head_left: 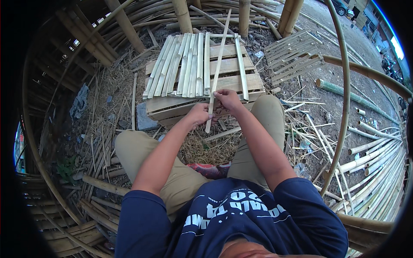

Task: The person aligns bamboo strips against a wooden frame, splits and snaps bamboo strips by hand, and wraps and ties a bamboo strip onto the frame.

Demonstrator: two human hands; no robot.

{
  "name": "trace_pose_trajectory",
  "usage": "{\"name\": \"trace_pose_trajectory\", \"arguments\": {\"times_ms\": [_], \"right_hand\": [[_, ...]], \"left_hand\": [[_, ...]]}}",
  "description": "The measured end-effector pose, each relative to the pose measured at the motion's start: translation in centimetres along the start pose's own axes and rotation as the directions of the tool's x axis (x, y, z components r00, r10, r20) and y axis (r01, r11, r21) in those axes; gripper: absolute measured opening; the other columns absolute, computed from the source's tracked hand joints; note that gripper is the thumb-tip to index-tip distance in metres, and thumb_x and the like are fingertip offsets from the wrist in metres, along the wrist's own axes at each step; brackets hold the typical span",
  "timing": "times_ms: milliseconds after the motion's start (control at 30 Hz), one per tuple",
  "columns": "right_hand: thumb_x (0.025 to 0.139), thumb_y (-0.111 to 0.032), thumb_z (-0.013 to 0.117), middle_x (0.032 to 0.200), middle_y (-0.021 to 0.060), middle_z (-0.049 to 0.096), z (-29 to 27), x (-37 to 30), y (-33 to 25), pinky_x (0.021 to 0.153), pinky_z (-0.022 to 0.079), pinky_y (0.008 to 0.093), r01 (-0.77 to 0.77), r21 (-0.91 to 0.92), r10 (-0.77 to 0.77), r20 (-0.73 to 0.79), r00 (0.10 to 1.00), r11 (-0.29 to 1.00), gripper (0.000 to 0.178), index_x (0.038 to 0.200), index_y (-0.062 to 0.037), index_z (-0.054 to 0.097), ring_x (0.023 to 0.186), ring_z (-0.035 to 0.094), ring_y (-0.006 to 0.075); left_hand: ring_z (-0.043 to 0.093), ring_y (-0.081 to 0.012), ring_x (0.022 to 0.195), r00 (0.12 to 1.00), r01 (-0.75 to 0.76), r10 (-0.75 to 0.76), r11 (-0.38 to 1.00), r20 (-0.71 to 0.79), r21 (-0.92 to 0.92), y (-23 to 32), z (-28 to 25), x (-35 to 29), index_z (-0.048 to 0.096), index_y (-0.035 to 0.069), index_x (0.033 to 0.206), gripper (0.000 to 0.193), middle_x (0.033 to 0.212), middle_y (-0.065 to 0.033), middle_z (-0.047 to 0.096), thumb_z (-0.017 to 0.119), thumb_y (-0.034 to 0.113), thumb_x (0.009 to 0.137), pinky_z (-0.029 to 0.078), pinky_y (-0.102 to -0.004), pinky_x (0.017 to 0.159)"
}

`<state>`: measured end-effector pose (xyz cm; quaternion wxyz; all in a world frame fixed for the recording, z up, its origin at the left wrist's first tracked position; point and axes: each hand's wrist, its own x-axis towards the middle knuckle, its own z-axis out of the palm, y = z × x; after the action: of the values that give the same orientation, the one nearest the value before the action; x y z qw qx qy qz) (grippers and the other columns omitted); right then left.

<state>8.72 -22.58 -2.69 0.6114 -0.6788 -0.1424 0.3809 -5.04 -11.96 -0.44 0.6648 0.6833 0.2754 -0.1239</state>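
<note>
A long, thin bamboo strip [220,53] slants over a low slatted wooden stand [251,81] in front of me, its near end hanging past the front edge. My left hand [198,115] is closed round it close to that end. A little higher up, my right hand [228,101] pinches the same strip from the right side. Left of the strip, a row of pale bamboo slats [175,64] lies side by side on the stand. One separate slat [241,66] lies along its right side, and a thin crosspiece shows at the far edge.
Beyond the stand's right side lies a finished-looking bamboo lattice [292,56]. A green bamboo pole [344,93] and a pile of cut poles [374,172] lie farther right. Upright bamboo posts [182,16] stand behind. A grey block [145,118] rests by the stand's left corner. Scraps litter the ground.
</note>
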Motion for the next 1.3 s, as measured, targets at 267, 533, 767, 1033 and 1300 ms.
{"name": "trace_pose_trajectory", "arguments": {"times_ms": [267, 533, 767, 1033, 1300], "right_hand": [[0.099, -0.026, 0.067, 0.089, 0.0005, 0.066, -0.1, -1.8, -3.6, 0.059, 0.047, 0.0240, 0.219, 0.150, -0.240, 0.141, 0.960, 0.964, 0.023, 0.107, -0.0043, 0.067, 0.077, 0.060, 0.0082], [0.097, -0.021, 0.070, 0.085, 0.0054, 0.069, -0.1, -2.2, -4.3, 0.062, 0.049, 0.0264, 0.212, 0.229, -0.275, 0.294, 0.915, 0.950, 0.029, 0.111, 0.0037, 0.068, 0.071, 0.060, 0.0109], [0.094, -0.022, 0.072, 0.079, 0.0020, 0.071, 0.2, -1.9, -4.2, 0.057, 0.045, 0.0244, 0.289, 0.111, -0.307, 0.226, 0.925, 0.951, 0.024, 0.101, 0.0010, 0.074, 0.062, 0.058, 0.0072], [0.098, -0.020, 0.068, 0.073, 0.0025, 0.068, 0.3, -1.3, -3.6, 0.052, 0.038, 0.0237, 0.241, 0.096, -0.252, 0.125, 0.960, 0.966, 0.023, 0.097, 0.0020, 0.073, 0.057, 0.050, 0.0067], [0.092, -0.025, 0.075, 0.065, -0.0012, 0.063, 0.1, -0.6, -2.7, 0.050, 0.036, 0.0279, 0.249, 0.087, -0.248, -0.028, 0.968, 0.965, 0.026, 0.086, 0.0002, 0.074, 0.055, 0.047, 0.0063]], "left_hand": [[0.050, -0.0102, 0.066, 0.970, -0.120, 0.151, 0.979, -0.189, 0.165, 2.7, -0.6, -1.5, 0.063, 0.003, 0.102, 0.034, 0.081, -0.0019, 0.059, 0.045, 0.031, 0.108, 0.043, -0.0282, 0.060], [0.063, -0.0164, 0.070, 0.894, -0.323, 0.400, 0.888, -0.201, 0.329, 3.5, -1.4, -1.5, 0.069, -0.001, 0.094, 0.039, 0.080, -0.0070, 0.069, 0.048, 0.030, 0.106, 0.048, -0.0366, 0.064], [0.066, -0.0246, 0.069, 0.902, -0.172, 0.353, 0.821, -0.249, 0.544, 5.4, -1.5, -1.8, 0.073, 0.001, 0.088, 0.036, 0.074, -0.0138, 0.069, 0.054, 0.030, 0.101, 0.050, -0.0376, 0.068], [0.071, -0.0319, 0.080, 0.900, 0.050, 0.193, 0.846, -0.392, 0.531, 6.4, -1.0, 0.8, 0.077, 0.006, 0.080, 0.034, 0.080, -0.0177, 0.072, 0.060, 0.032, 0.093, 0.053, -0.0421, 0.074], [0.071, -0.0341, 0.081, 0.910, 0.085, 0.117, 0.888, -0.399, 0.453, 6.5, -0.3, 2.6, 0.076, 0.003, 0.074, 0.038, 0.080, -0.0195, 0.072, 0.059, 0.033, 0.090, 0.052, -0.0430, 0.076]]}}
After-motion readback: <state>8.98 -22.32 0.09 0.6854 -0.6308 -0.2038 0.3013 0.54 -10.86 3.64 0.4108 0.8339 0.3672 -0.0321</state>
